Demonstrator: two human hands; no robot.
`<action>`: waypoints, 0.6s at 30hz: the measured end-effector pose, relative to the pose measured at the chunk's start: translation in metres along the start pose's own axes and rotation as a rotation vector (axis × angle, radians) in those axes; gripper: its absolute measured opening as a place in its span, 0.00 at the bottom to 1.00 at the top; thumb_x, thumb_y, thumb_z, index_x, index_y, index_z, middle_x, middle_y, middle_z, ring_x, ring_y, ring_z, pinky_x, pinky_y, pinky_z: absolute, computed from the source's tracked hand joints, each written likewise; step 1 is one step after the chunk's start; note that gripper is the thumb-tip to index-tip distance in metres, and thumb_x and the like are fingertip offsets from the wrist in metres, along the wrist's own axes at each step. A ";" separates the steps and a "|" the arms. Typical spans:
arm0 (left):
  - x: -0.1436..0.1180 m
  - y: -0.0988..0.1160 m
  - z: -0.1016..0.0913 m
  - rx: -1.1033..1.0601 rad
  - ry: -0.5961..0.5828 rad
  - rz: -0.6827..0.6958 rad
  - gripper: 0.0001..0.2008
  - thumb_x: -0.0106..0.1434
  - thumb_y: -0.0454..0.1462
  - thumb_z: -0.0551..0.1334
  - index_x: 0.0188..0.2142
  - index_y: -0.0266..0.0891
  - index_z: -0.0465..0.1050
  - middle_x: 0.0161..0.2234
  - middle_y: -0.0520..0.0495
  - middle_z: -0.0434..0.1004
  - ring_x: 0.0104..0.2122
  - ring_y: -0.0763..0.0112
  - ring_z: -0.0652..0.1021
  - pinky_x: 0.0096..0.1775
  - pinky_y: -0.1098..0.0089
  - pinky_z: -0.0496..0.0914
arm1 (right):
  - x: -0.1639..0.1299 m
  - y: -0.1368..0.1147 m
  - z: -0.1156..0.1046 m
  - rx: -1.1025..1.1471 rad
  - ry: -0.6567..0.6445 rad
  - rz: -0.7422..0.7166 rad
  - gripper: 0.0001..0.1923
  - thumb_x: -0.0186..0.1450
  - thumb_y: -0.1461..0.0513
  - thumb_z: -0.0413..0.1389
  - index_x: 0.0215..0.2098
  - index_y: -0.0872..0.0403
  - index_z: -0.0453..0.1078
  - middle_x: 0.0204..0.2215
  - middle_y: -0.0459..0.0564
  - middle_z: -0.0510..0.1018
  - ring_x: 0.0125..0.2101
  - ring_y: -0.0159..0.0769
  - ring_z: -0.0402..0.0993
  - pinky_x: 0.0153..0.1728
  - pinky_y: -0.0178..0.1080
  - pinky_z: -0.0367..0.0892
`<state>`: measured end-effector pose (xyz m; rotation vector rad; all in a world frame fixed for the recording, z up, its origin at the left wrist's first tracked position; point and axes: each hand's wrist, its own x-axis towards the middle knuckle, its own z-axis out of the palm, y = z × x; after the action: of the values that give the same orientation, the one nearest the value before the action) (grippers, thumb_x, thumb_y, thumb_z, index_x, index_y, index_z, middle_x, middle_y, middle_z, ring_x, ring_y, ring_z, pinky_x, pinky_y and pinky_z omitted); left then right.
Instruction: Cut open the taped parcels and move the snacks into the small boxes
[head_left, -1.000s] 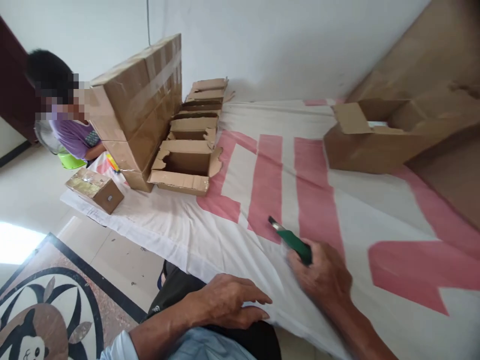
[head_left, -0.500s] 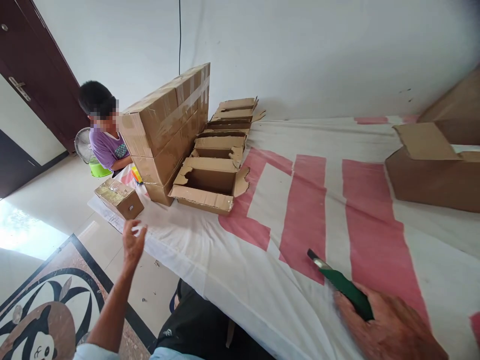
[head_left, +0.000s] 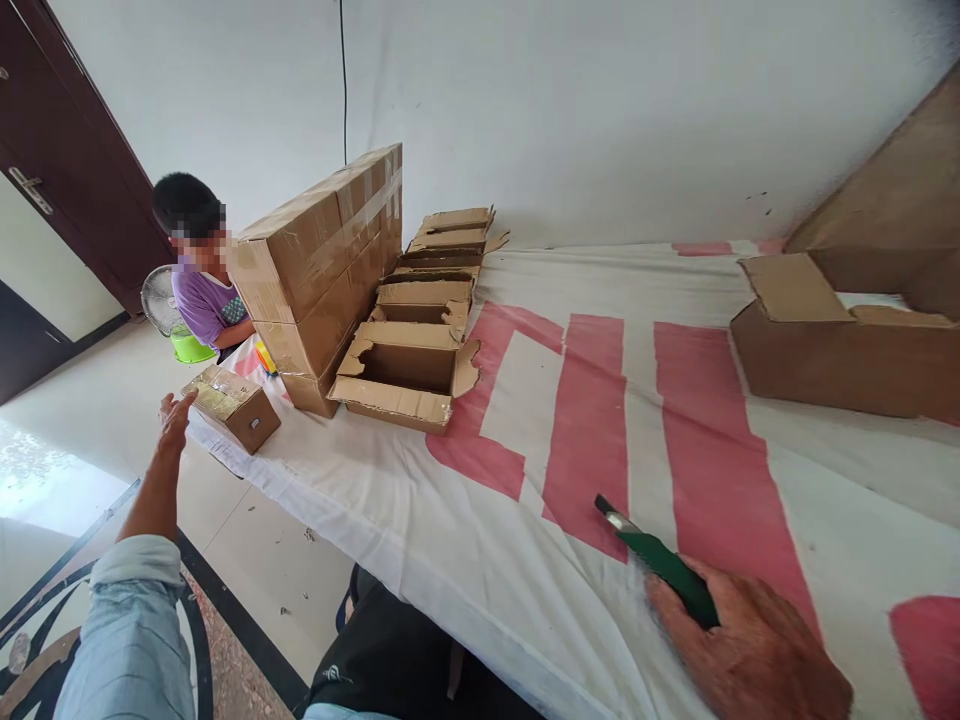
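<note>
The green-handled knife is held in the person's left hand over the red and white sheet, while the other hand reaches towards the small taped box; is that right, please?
Not quite: the head view shows the green-handled knife in the right hand, not the left. The left hand reaches towards the small taped box.

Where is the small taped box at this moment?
The small taped box sits at the left corner of the white and pink sheet, just in front of the tall stacked cartons, with the left hand reaching its near edge.
</note>
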<state>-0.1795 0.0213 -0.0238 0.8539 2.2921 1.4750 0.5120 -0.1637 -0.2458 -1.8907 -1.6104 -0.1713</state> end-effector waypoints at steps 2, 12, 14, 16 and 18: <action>0.010 -0.002 0.000 0.000 -0.043 -0.009 0.34 0.53 0.50 0.72 0.57 0.43 0.68 0.59 0.38 0.73 0.61 0.46 0.74 0.55 0.51 0.74 | 0.000 0.000 0.001 -0.002 0.004 0.006 0.17 0.67 0.47 0.46 0.40 0.47 0.71 0.36 0.60 0.81 0.41 0.60 0.80 0.41 0.56 0.76; 0.037 -0.005 0.004 0.004 -0.130 0.012 0.32 0.44 0.45 0.74 0.49 0.45 0.68 0.48 0.46 0.79 0.50 0.56 0.78 0.43 0.63 0.75 | 0.000 0.000 0.003 0.032 -0.023 0.055 0.16 0.66 0.48 0.48 0.41 0.47 0.70 0.39 0.61 0.82 0.45 0.61 0.79 0.42 0.57 0.75; 0.036 -0.005 0.005 -0.001 -0.157 0.018 0.31 0.43 0.45 0.73 0.46 0.45 0.68 0.46 0.47 0.79 0.48 0.58 0.78 0.42 0.65 0.74 | 0.000 0.000 0.003 0.045 -0.019 0.064 0.16 0.66 0.47 0.48 0.40 0.47 0.70 0.38 0.61 0.82 0.44 0.60 0.79 0.43 0.56 0.75; 0.032 -0.005 0.004 -0.006 -0.192 0.026 0.31 0.42 0.45 0.73 0.45 0.45 0.68 0.44 0.49 0.79 0.47 0.59 0.79 0.41 0.65 0.72 | 0.000 0.000 0.003 0.053 -0.014 0.068 0.16 0.66 0.48 0.49 0.39 0.47 0.71 0.37 0.60 0.81 0.44 0.59 0.79 0.43 0.55 0.74; 0.024 -0.005 0.004 -0.009 -0.235 0.038 0.31 0.40 0.46 0.73 0.45 0.45 0.68 0.42 0.50 0.79 0.46 0.59 0.79 0.41 0.65 0.71 | 0.000 0.000 0.003 0.054 -0.005 0.070 0.16 0.66 0.48 0.49 0.39 0.48 0.71 0.37 0.60 0.81 0.44 0.59 0.79 0.43 0.55 0.74</action>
<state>-0.1978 0.0375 -0.0284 1.0153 2.1072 1.3209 0.5116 -0.1622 -0.2480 -1.9036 -1.5346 -0.0926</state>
